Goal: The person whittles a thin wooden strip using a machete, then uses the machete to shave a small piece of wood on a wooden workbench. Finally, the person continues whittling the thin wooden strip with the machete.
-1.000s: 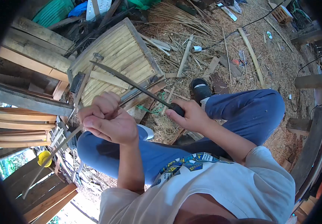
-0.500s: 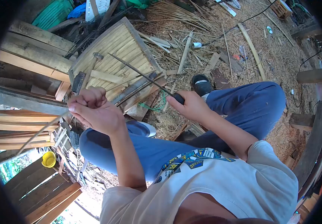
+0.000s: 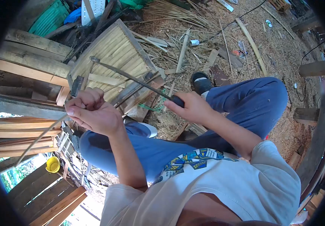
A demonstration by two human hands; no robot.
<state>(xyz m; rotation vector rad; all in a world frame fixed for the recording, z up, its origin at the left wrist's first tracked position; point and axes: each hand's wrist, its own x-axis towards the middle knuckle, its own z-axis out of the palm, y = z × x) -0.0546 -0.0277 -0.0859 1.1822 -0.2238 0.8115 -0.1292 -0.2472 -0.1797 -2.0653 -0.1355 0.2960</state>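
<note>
My left hand (image 3: 96,113) is closed around a thin bamboo strip (image 3: 40,140), which curves down to the lower left; on the other side it runs toward the wooden panel. In my right hand (image 3: 194,107) is the dark handle of a long knife (image 3: 132,77), with its narrow blade pointing up and left. The blade crosses above the strip, and its tip overlaps a hammer (image 3: 94,59) in this view. That hammer rests on a slatted wooden panel (image 3: 121,41) in front of me.
Thin split sticks (image 3: 177,13) lie in a pile on the shaving-covered ground. Stacked timber (image 3: 30,67) stands at the left, above a yellow bucket (image 3: 52,164). A curved wooden strip (image 3: 252,45) lies ahead, and a wooden beam (image 3: 317,143) runs along the right.
The knife has turned so more of its blade's flat shows, and my right hand has shifted slightly left. My left hand keeps its grip on the strip, nearly in place.
</note>
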